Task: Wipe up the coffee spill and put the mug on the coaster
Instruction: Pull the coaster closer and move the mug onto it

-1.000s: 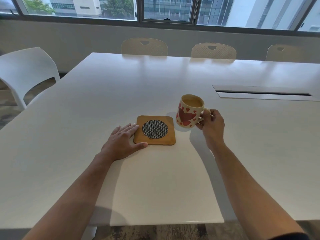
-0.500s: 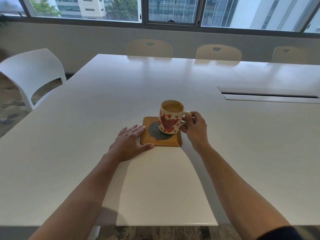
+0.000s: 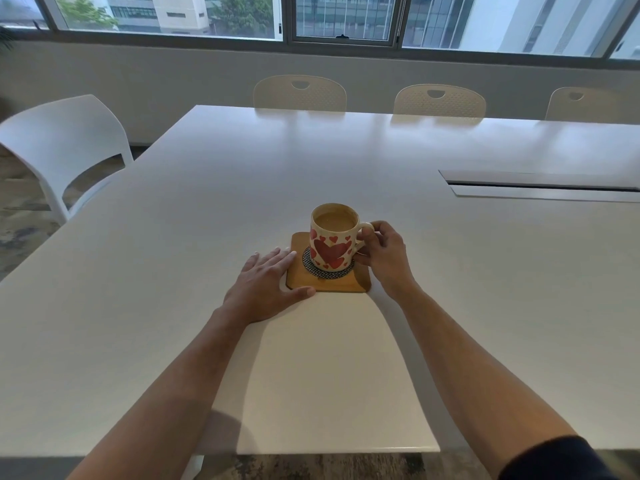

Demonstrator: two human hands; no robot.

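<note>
Left hand (image 3: 266, 286): flat on the table (image 3: 173, 271), fingers straight and together, fingertips and thumb touching the left edge of the coaster (image 3: 325, 282); it holds nothing.
Right hand (image 3: 382, 252): fingers and thumb curled round the handle of the mug (image 3: 333, 237), on the mug's right side.
Mug: upright, cream with red hearts, filled with light brown coffee nearly to the rim. It stands over the dark round inset of the coaster; whether its base bears fully on the inset cannot be told.
Coaster: square, wooden, lying flat toward the near edge of the table, roughly midway between its left and right sides.
Spill: no coffee and no cloth are visible on the table surface in view.
Step in hand: judged to be the final placement, mug seated on the coaster with the handle not yet released.
Next move: calls for opening the right fingers and drawing them clear sideways without tipping the handle, while the left hand steadies the coaster.
Risk: the mug is full; a jolt on release could slop coffee over the rim.
</note>
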